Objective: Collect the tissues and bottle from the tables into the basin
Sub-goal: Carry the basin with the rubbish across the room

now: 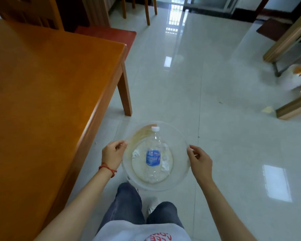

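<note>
The floor (215, 101) is made of big pale shiny tiles; bright window light shines on it far away and in small white patches; a big orange wooden table (42, 93) fills the left side, and one table leg (124, 91) stands on the tiles; a dark red bench (108, 34) sits behind it; chair legs (147, 13) stand far off; on the right there is more wooden furniture (288, 40); a small scrap (268, 109) lies on the floor near it.
</note>
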